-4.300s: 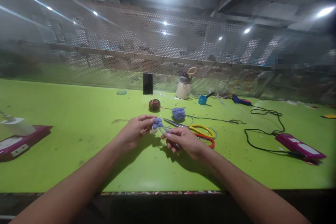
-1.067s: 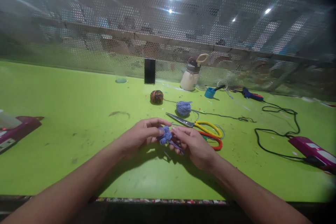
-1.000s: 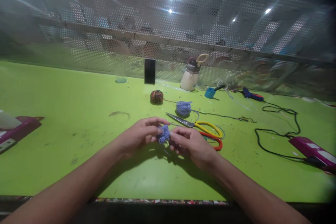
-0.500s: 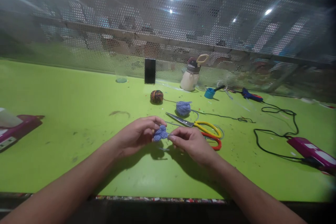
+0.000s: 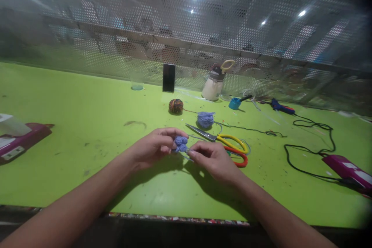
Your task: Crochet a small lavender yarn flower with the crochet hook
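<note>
My left hand pinches a small periwinkle-blue crocheted piece made of puffy lobes, held just above the table. Close beside its right side, my right hand has thumb and forefinger pressed together on a thin strand of yarn. The other fingers of that hand are curled and partly hidden. Behind the hands lies a ball of the same blue yarn. Scissors with one yellow and one red handle rest just beyond my right hand, blades pointing left.
A dark multicoloured yarn ball sits behind the blue one. Farther back stand a phone, a white bottle and a blue tape roll. A glue gun and cord lie right. Magenta power strips flank both sides.
The crocheted piece has turned slightly between my left fingers, and the left thumb now lies over its near side. My hands remain close together; the whole view has shifted a little.
</note>
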Demonstrator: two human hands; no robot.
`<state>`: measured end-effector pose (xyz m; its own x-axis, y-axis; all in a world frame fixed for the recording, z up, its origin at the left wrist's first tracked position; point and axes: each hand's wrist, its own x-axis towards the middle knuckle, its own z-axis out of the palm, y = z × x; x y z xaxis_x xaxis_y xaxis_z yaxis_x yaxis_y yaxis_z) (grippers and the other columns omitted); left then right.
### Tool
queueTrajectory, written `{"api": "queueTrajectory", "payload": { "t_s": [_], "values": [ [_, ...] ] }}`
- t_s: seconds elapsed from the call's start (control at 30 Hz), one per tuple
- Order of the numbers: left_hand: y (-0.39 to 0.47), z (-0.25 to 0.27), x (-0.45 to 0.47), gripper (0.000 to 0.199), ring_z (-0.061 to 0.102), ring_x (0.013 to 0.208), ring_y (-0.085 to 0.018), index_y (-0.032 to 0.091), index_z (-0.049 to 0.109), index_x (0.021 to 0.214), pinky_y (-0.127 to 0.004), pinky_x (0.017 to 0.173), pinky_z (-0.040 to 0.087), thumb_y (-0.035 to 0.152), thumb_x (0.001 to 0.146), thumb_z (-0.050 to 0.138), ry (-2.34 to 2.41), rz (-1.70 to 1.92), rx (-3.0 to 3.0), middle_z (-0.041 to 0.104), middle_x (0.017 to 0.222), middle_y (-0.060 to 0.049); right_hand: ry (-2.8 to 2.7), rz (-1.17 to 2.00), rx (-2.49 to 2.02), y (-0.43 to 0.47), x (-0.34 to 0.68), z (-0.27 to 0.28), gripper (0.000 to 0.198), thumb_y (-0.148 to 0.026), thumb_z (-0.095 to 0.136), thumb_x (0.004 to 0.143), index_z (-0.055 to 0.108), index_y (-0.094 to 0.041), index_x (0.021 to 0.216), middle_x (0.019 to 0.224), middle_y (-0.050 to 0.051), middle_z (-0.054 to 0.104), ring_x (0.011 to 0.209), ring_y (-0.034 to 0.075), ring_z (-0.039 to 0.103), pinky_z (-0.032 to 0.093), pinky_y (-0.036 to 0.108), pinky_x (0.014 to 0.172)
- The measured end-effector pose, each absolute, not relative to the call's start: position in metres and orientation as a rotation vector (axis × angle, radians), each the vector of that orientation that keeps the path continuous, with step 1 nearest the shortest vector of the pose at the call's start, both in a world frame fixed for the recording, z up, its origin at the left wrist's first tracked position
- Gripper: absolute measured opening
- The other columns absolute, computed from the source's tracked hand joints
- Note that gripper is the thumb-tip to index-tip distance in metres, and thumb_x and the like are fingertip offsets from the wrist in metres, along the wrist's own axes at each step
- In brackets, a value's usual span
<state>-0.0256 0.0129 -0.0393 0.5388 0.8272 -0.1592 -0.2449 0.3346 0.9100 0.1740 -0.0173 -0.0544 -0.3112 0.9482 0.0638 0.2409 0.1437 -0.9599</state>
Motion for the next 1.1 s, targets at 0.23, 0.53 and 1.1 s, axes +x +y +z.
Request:
{"api": "queueTrajectory", "payload": {
  "t_s": [0.23,0.53,1.1],
  "values": [
    [0.011,-0.038,-0.025,0.034,0.054,0.076,-0.016,0.016,0.074,0.091,-0.027,0.065,0.038,0.006,0.06,0.065,0.665,0.762,1.03,0.066,0.085,-0.005,-1.614,1.225,-1.134,-0.017,0.175,-0.055,0.019,-0.036,0.067,0.082,0.071,-0.019,0.075,0.07,0.003,0.06,0.065,0.016,0.05,0.038,0.032,0.062],
    [0.011,-0.037,-0.026,0.031,0.05,0.068,-0.012,0.014,0.076,0.089,-0.023,0.056,0.032,0.006,0.06,0.069,0.644,0.769,1.011,0.066,0.082,-0.004,-1.544,1.286,-1.148,-0.016,0.174,-0.059,0.029,-0.044,0.069,0.08,0.064,-0.018,0.07,0.066,0.001,0.058,0.062,0.014,0.049,0.036,0.031,0.061],
    [0.015,-0.046,-0.018,0.045,0.062,0.08,-0.017,0.016,0.067,0.107,-0.035,0.08,0.044,0.005,0.064,0.077,0.733,0.814,1.195,0.07,0.084,-0.004,-1.504,1.098,-1.133,-0.019,0.171,-0.049,0.02,-0.04,0.067,0.084,0.07,-0.02,0.082,0.08,0.005,0.064,0.074,0.02,0.054,0.042,0.036,0.071]
  ]
}}
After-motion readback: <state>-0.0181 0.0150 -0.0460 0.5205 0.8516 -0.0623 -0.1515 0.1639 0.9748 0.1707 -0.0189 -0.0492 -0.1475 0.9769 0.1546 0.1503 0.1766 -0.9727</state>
